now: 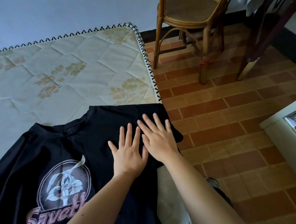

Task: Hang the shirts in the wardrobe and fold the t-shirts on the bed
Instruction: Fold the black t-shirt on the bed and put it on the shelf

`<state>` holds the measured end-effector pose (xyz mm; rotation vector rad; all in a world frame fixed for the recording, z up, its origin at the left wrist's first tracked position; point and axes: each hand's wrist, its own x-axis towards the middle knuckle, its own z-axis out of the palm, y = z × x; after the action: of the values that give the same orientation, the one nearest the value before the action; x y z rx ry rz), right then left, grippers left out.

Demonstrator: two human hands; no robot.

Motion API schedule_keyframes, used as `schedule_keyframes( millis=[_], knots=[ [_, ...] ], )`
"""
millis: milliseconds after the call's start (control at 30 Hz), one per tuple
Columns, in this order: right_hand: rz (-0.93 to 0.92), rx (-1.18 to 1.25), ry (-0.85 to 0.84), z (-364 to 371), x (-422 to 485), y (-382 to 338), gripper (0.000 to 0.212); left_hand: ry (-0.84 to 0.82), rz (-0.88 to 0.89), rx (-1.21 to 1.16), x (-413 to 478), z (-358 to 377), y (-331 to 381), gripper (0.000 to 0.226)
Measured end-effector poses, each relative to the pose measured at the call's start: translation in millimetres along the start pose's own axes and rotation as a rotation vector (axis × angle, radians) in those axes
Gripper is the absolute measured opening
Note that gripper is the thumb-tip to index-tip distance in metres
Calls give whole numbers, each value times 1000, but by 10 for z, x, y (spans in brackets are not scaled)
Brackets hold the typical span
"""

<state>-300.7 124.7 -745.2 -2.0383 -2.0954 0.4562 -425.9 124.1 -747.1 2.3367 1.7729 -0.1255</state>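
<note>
A black t-shirt (50,152) with a pink cartoon-rabbit print lies spread face up on the cream quilted mattress (65,62), its collar toward the far side. One sleeve reaches the mattress's right edge and hangs slightly over it. My left hand (128,151) lies flat on the shirt near the shoulder, fingers straight and spread. My right hand (158,140) presses flat on that sleeve just beside it, fingers straight, partly overlapping the left hand's fingertips.
A rattan chair (189,26) stands on the orange tiled floor (227,114) beyond the mattress corner. Dark wooden furniture legs (264,40) rise at the upper right. A pale ledge (281,130) sits at the right edge. A wall runs behind the mattress.
</note>
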Motion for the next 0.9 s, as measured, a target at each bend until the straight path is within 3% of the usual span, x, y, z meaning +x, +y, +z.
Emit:
schedule_keyframes(
  millis=[100, 233, 300, 333, 400, 467, 500, 567, 633, 700, 767, 833, 900],
  knots=[
    [132, 57, -4, -18, 34, 189, 52, 1, 3, 7, -2, -15, 9, 81],
    [520, 506, -169, -117, 54, 462, 46, 9, 10, -2, 2, -9, 5, 80],
    [662, 435, -180, -159, 16, 581, 34, 11, 13, -10, -2, 0, 2, 79],
    [706, 377, -88, -156, -9, 625, 29, 12, 14, -14, -4, 6, -1, 79],
    [677, 331, 194, -136, -40, 613, 36, 14, 13, -16, -4, 10, -2, 79],
    [431, 342, 422, -180, -38, 409, 35, 10, 13, -12, -2, -1, 0, 80],
    [272, 339, 428, -185, -22, 288, 34, 7, 12, -13, -5, -4, 1, 80],
    [43, 309, 291, -115, -3, 97, 36, 4, 10, -20, -4, -7, -1, 81],
    [2, 207, 98, -21, 13, 73, 45, 0, 8, -23, -1, -8, -1, 81],
    [32, 134, 57, 35, 38, 180, 51, -1, 6, -20, 4, -3, -2, 80],
    [112, 249, 43, -4, 41, 267, 51, 0, 13, -15, 5, -5, 0, 80],
    [301, 488, -42, -73, 23, 351, 50, 12, 21, -22, -1, -12, -2, 79],
    [483, 547, -133, -120, -45, 409, 53, 10, 20, -26, -12, -26, 6, 77]
  ],
)
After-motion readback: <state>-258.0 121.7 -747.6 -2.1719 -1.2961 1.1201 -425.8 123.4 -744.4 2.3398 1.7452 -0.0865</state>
